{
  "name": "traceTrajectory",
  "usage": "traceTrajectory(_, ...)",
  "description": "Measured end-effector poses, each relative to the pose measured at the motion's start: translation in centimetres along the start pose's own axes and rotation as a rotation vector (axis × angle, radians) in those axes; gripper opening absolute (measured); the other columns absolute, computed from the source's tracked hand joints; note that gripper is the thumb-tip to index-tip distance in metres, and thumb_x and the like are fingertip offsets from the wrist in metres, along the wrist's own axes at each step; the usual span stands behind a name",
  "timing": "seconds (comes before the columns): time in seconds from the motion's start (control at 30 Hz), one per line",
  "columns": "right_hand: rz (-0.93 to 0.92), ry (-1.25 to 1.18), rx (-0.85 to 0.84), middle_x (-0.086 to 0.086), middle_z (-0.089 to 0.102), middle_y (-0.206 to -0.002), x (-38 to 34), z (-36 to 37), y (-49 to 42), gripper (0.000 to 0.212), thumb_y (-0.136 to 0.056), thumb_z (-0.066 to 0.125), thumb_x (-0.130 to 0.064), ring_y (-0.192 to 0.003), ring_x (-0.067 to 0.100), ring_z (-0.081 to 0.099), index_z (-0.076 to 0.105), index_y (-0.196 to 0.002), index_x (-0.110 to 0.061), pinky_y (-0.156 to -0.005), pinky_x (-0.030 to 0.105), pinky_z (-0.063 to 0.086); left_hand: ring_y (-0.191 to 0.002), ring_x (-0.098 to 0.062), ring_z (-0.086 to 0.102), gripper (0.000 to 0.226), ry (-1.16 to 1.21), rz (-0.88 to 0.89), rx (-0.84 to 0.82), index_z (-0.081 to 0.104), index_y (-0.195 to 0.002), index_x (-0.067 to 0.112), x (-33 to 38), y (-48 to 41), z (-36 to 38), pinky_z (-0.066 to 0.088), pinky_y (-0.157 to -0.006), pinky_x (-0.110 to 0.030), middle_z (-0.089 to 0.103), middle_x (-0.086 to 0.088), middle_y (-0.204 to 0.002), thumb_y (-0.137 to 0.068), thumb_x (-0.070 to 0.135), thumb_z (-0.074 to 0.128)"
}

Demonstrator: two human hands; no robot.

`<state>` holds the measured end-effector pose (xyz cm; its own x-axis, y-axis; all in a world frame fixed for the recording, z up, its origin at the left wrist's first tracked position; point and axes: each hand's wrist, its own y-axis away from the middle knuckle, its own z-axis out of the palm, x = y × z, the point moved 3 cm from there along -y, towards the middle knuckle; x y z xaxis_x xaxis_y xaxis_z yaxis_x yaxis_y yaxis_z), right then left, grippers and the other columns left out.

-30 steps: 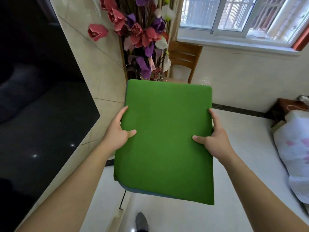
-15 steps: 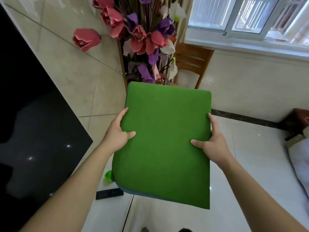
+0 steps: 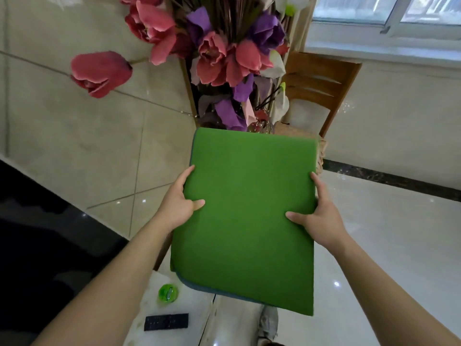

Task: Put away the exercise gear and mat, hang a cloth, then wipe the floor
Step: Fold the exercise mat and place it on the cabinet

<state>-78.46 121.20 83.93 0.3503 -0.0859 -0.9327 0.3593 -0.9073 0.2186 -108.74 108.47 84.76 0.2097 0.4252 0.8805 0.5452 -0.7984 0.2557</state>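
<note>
Mat (image 3: 249,216), folded flat with the green face up, is held off the floor between both hands. I read its long axis as running straight away from the body, with the far edge just short of the flowers (image 3: 224,53). Left hand (image 3: 178,206) grips the left edge, thumb on top, fingers wrapped round and mostly hidden. Right hand (image 3: 321,216) mirrors it on the right edge. Both sit mid-length, neither nearer. Chair (image 3: 321,78) stands beyond the flowers, and a remote (image 3: 166,321) lies below at near-left. My guess is the mat goes in far edge first.
</note>
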Motion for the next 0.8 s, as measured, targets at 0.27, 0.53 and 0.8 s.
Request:
traceTrajectory(0.27,0.035,0.06,-0.059,-0.007,0.054,-0.129,1.1,1.7,-8.3,0.107,-0.072,0.084,-0.009,-0.112,0.019,0.061,0.018,-0.146,-0.051,-0.095,0.043,0.054,-0.125,-0.018,0.052,0.094,-0.043,-0.085,0.036,0.027,-0.15,0.045,-0.5,-7.2,1.2,0.048,-0.103,-0.041,0.045,0.007,-0.147,-0.082,-0.002,0.072)
traceTrajectory(0.53,0.121,0.093,-0.09,-0.002,0.05,-0.142,4.4,7.3,-12.2,0.107,-0.074,0.083,-0.011,-0.119,0.017,0.057,0.015,-0.151,-0.039,-0.097,0.029,0.047,-0.118,-0.011,0.05,0.092,-0.1,-0.193,0.022,0.027,-0.151,0.044,-5.5,-13.0,0.1,0.046,-0.094,-0.028,0.043,0.009,-0.148,-0.084,-0.002,0.07)
traceTrajectory(0.8,0.214,0.128,-0.103,0.0,0.048,-0.144,10.1,14.6,-15.1,0.107,-0.077,0.082,-0.012,-0.122,0.023,0.055,0.011,-0.152,-0.038,-0.099,0.036,0.047,-0.115,-0.005,0.044,0.091,-0.183,-0.245,0.016,0.027,-0.153,0.039,-13.8,-18.4,-0.4,0.041,-0.086,-0.016,0.041,0.017,-0.135,-0.084,-0.006,0.066)
